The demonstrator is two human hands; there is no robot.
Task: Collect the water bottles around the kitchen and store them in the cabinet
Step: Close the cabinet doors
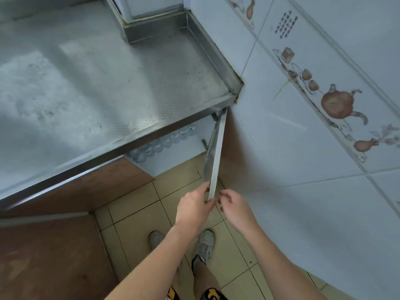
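Several clear water bottles (161,142) stand in a row inside the open cabinet (173,159) under the steel counter, only their tops showing below the counter's edge. The cabinet door (216,156) stands swung out, seen edge-on. My left hand (193,205) holds the door's outer edge, fingers on its left face and thumb near the edge. My right hand (234,207) hovers just right of that edge with fingers loosely curled, holding nothing; whether it touches the door is unclear.
A bare stainless steel counter (97,83) fills the upper left. A tiled wall (303,137) with teapot decorations runs close on the right. Brown cabinet fronts (54,245) lie lower left. My feet stand on beige floor tiles (134,224).
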